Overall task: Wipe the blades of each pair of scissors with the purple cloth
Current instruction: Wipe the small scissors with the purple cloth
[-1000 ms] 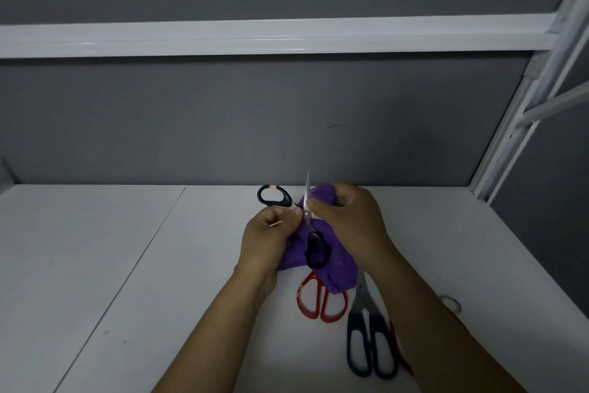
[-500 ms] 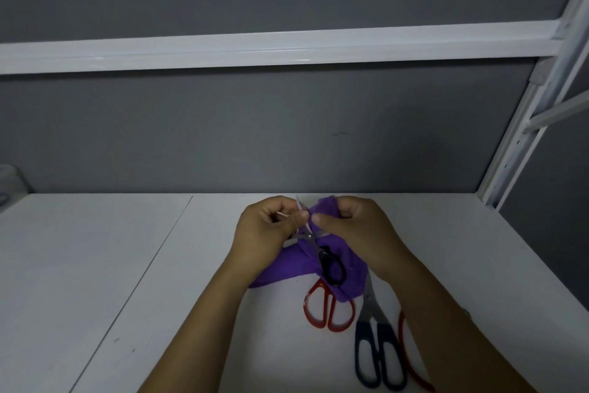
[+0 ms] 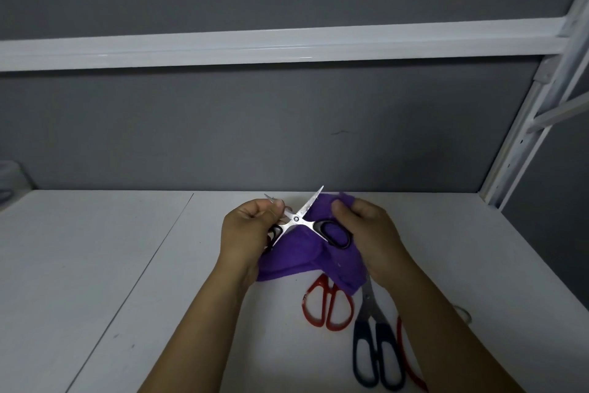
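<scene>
Black-handled scissors (image 3: 298,220) are spread wide open in an X above the white table (image 3: 95,265). My left hand (image 3: 248,230) grips one blade and the left handle side. My right hand (image 3: 369,233) holds the purple cloth (image 3: 296,257), bunched beside the upper right blade and hanging below the scissors. One black handle loop (image 3: 334,233) lies against the cloth near my right fingers. Red-handled scissors (image 3: 328,306) and blue-handled scissors (image 3: 374,345) lie on the table below, their blades partly under the cloth.
A red loop of another pair of scissors (image 3: 403,351) shows beside my right forearm. A grey wall with a white rail (image 3: 287,45) stands behind. A white upright frame (image 3: 535,112) rises at the right; a pale object (image 3: 9,179) sits at the far left.
The black scissors have been opened wide and turned, with the handle loop now at the right. The cloth has shifted with my right hand. The view has tilted slightly.
</scene>
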